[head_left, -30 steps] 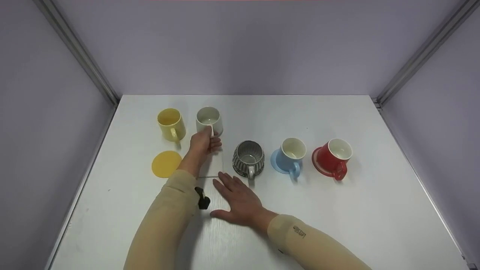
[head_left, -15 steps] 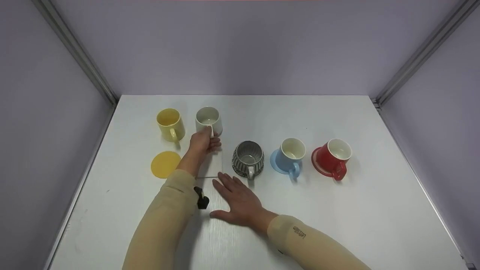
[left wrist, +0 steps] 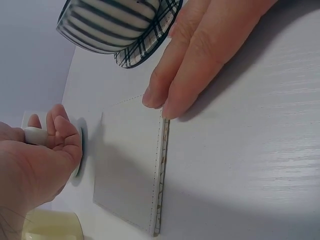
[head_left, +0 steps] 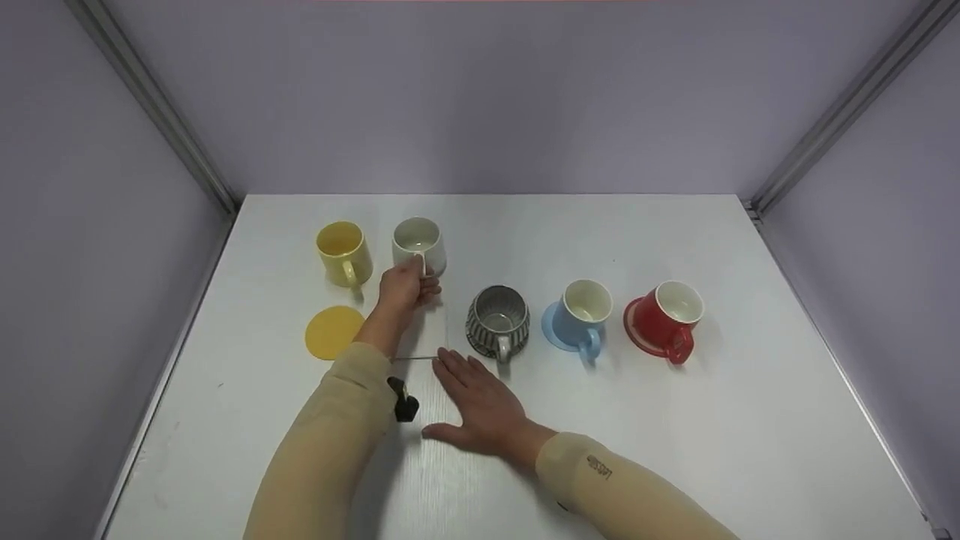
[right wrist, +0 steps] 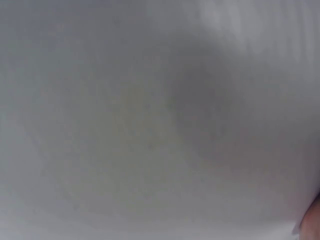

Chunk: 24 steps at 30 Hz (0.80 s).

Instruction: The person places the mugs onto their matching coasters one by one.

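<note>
A: What are the fingers doing?
B: The left hand (head_left: 402, 286) pinches the handle of the white mug (head_left: 418, 235). The right hand (head_left: 484, 405) lies with fingers straight, gripping nothing, fingertips at the near edge of the white coaster (head_left: 429, 334).
A: Where is that mug?
B: Just beyond the white coaster, beside the yellow mug (head_left: 341, 255).
A: Anything in the way?
B: The striped mug (head_left: 496, 319) stands just right of the white coaster, close to the right fingertips. The left forearm crosses above the white coaster's left part and hides an edge of the yellow coaster (head_left: 332, 334).
A: And further out?
B: The blue mug (head_left: 577, 322) on its blue coaster (head_left: 553, 328), then the red mug (head_left: 670, 322) on its red coaster (head_left: 637, 335).
A: Do the wrist views add anything?
B: The left one shows stitching on the white coaster, a patterned layer along its edge, and a plaid coaster (left wrist: 150, 44) beneath the striped mug. The right one is a pale blur with a bit of skin in the corner.
</note>
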Tool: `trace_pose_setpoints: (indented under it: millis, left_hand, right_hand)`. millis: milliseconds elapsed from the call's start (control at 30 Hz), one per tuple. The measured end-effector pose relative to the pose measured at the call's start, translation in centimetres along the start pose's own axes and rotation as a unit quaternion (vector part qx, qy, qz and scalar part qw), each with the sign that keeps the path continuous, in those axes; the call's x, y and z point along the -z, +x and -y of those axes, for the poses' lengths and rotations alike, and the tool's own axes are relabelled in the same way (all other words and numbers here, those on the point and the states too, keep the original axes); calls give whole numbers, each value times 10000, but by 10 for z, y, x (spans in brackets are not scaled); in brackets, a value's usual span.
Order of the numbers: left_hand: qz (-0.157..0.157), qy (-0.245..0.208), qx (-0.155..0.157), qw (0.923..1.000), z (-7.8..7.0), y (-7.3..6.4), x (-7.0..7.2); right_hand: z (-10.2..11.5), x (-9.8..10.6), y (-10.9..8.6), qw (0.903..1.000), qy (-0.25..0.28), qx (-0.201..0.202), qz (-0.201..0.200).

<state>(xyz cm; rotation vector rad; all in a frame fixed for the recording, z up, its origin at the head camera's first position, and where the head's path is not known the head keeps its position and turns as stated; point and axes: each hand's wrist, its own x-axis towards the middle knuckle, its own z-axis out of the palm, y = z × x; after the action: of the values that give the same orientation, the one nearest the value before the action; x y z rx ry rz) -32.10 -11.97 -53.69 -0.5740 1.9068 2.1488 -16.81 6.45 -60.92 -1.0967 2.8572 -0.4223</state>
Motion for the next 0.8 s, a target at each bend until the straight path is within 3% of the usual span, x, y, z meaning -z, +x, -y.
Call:
trace_pose_setpoints:
  millis: [167, 800]
  left_hand:
    - [29, -150, -75, 9999, 1, -1, -1]
    - [-72, -53, 6, 10000, 2, -2, 7]
  right_hand:
    - [-1, 1, 1, 10000, -37, -19, 41]
    - [-3, -5, 6, 10000, 32, 16, 81]
